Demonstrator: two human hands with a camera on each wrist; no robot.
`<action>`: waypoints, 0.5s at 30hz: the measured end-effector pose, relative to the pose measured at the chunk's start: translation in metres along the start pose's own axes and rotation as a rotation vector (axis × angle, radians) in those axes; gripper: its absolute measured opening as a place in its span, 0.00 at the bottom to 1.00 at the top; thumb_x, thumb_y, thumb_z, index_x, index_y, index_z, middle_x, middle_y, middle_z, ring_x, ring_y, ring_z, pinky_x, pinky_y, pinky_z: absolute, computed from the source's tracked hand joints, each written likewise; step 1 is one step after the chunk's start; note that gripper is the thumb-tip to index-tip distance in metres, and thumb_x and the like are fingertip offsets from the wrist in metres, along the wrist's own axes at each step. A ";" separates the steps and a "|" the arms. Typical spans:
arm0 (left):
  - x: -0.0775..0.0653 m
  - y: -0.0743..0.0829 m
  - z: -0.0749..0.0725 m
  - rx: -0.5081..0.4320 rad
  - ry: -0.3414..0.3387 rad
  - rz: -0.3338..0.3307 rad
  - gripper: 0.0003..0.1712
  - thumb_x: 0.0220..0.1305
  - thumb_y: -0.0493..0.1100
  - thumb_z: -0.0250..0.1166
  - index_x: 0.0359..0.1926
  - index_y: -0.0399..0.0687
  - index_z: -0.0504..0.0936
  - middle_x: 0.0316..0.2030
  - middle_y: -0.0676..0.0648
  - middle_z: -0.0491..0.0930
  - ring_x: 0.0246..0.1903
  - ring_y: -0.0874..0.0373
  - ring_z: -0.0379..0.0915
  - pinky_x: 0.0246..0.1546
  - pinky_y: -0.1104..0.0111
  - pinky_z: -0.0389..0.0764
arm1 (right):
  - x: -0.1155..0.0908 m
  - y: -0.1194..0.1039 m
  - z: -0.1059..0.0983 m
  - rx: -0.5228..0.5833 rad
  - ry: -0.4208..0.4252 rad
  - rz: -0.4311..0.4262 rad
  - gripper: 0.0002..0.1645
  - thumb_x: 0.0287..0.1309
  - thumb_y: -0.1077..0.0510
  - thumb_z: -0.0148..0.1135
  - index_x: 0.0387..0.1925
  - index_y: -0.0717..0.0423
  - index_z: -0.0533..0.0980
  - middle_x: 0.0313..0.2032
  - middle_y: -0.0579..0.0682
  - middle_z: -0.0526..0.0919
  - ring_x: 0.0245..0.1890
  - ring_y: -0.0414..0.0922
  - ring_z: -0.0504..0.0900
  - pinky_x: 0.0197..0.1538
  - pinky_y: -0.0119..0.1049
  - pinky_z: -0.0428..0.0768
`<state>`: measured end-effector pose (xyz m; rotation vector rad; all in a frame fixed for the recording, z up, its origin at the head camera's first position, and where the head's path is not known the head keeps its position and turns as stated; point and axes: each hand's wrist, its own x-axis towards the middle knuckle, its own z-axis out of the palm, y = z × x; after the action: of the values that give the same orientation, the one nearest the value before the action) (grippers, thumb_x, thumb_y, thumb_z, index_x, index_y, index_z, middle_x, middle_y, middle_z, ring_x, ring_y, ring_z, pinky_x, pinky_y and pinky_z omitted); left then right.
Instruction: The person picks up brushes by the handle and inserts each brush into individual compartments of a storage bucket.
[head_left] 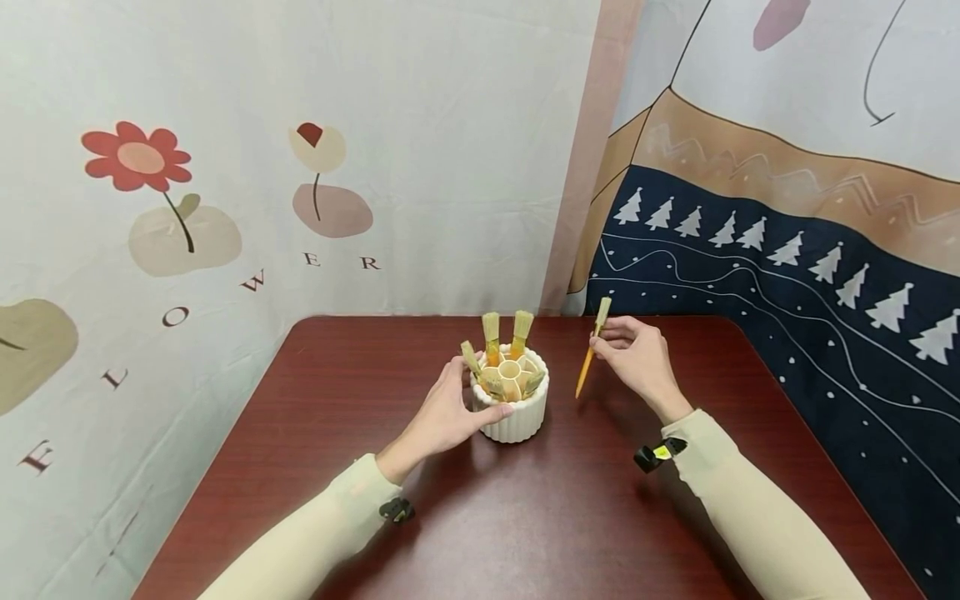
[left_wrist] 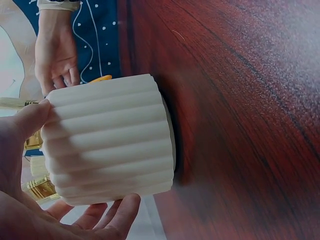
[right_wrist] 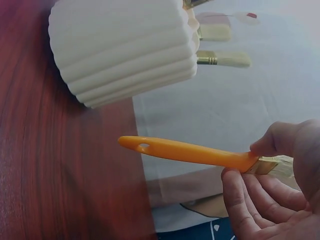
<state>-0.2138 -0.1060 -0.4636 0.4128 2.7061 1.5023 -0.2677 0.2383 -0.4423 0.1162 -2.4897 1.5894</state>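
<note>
A white ribbed brush holder (head_left: 521, 423) with a flower-shaped divider stands upright on the table. My left hand (head_left: 441, 415) grips its near left side, thumb across the front and fingers round the far side. Several paint brushes (head_left: 523, 325) sit in its outer compartments, bristles up. To the right of the holder, my right hand (head_left: 637, 360) pinches another paint brush (right_wrist: 185, 152) close to its metal band. That brush has an orange handle with a hole near the end. It slants with bristles up, its handle tip pointing down toward the tabletop, apart from the holder.
The dark red wood-grain table (head_left: 285, 467) ends at a back edge just behind the holder. A pale curtain (head_left: 450, 167) with printed flowers hangs behind it, and a navy cloth (head_left: 810, 333) with white trees borders the right side.
</note>
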 end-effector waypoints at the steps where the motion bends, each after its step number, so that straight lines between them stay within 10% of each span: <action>1: 0.000 0.000 0.000 0.002 -0.002 -0.001 0.54 0.64 0.56 0.89 0.80 0.42 0.70 0.72 0.36 0.78 0.68 0.40 0.88 0.74 0.45 0.86 | 0.000 -0.001 0.000 0.000 0.002 -0.003 0.28 0.77 0.55 0.78 0.69 0.66 0.84 0.60 0.68 0.94 0.44 0.27 0.93 0.48 0.22 0.91; 15: 0.000 0.001 0.000 -0.005 -0.004 -0.001 0.53 0.64 0.56 0.89 0.79 0.43 0.70 0.71 0.38 0.78 0.66 0.43 0.89 0.70 0.50 0.88 | -0.005 -0.015 0.004 -0.007 0.047 -0.102 0.23 0.75 0.57 0.79 0.65 0.62 0.85 0.57 0.66 0.95 0.43 0.26 0.90 0.52 0.16 0.86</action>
<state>-0.2134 -0.1052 -0.4632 0.4134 2.6987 1.5059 -0.2603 0.2282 -0.4313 0.1990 -2.4131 1.5247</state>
